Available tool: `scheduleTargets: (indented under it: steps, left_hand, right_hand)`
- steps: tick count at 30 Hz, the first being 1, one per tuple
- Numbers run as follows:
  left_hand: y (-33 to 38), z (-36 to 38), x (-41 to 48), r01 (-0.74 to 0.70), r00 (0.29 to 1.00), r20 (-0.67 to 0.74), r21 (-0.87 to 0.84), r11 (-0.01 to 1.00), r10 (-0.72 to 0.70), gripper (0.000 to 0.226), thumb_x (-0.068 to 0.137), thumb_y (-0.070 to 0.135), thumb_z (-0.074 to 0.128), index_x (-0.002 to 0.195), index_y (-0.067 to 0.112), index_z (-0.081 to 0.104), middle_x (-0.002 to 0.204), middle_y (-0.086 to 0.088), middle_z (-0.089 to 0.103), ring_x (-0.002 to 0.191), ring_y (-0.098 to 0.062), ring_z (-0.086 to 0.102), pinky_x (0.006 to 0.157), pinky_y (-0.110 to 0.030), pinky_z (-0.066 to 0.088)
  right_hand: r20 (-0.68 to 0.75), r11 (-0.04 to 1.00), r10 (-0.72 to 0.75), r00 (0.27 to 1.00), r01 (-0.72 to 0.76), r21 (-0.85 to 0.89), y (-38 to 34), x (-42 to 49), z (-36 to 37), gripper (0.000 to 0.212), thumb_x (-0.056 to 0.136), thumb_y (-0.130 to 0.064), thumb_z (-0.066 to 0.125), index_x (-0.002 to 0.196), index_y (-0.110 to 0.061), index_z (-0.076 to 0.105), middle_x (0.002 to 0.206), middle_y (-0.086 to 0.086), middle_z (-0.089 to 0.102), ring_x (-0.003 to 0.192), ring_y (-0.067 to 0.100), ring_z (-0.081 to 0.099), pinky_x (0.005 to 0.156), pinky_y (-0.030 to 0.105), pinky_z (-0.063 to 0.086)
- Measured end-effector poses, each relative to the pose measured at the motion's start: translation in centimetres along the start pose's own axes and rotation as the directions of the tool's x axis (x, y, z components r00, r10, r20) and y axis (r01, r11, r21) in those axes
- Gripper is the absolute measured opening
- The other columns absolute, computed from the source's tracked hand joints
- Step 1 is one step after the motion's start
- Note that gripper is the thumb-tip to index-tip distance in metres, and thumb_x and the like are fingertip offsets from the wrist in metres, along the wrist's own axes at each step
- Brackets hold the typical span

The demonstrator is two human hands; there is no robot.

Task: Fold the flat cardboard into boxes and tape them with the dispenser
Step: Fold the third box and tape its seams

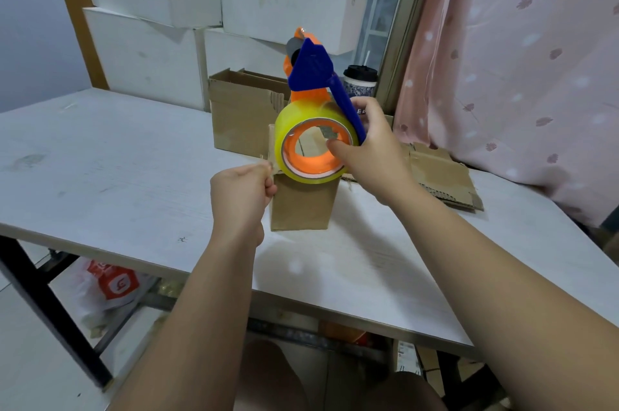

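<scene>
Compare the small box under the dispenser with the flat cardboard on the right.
The small box stands folded upright; the flat cardboard lies flat on the table. The small box sits below the dispenser gripped by the right hand, beside the left hand pinching a tape end; the flat cardboard lies untouched. Both are brown cardboard.

Dispenser [315, 116] above box [303, 206] on table [117, 159]

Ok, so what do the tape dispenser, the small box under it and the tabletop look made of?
Tape dispenser: shiny orange and blue moulded plastic. Small box: matte brown cardboard, probably corrugated, judging by its frayed top edge. Tabletop: white matte board with faint grain, likely laminate; the core is not visible.
</scene>
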State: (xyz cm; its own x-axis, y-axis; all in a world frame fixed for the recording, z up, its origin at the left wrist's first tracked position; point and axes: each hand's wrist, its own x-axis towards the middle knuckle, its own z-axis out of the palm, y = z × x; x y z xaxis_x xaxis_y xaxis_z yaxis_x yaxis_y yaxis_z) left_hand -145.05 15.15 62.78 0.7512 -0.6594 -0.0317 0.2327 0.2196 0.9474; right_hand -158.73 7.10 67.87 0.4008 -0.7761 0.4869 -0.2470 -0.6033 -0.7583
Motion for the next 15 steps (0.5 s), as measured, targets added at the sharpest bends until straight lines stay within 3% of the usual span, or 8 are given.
scheduleTargets:
  steps: [4,8,15]
  left_hand:
    - [-0.17,0.10,-0.14,0.009,0.999,-0.036,0.023,1.000,-0.009,0.037,0.084,0.001,0.055,0.049,0.011,0.058,0.041,0.005,0.049,0.052,-0.014,0.050,0.068,-0.028,0.052]
    - [-0.46,0.12,-0.14,-0.011,0.998,-0.061,0.084,0.996,0.016,0.033,0.083,0.003,0.055,0.050,0.010,0.056,0.048,-0.001,0.047,0.051,-0.015,0.050,0.066,-0.031,0.049]
    - [-0.53,0.39,0.03,0.030,0.996,-0.084,0.137,0.990,-0.019,0.042,0.080,0.005,0.052,0.039,0.016,0.051,0.040,0.005,0.043,0.055,-0.019,0.046,0.062,-0.032,0.042]
  right_hand:
    - [0.005,1.000,0.018,1.000,-0.018,-0.019,-0.13,-0.03,0.16,0.058,0.083,-0.016,0.071,0.126,-0.033,0.036,0.093,-0.021,0.054,0.084,0.007,0.061,0.075,0.036,0.059]
    - [-0.012,0.998,-0.021,1.000,0.020,-0.063,-0.02,-0.21,0.40,0.057,0.084,-0.022,0.071,0.124,-0.033,0.032,0.090,-0.024,0.050,0.079,0.004,0.059,0.070,0.030,0.057]
    - [0.009,0.995,-0.002,1.000,0.003,-0.099,-0.31,-0.08,0.47,0.044,0.086,-0.024,0.069,0.112,-0.037,0.037,0.088,-0.023,0.051,0.074,-0.001,0.056,0.058,0.015,0.048]
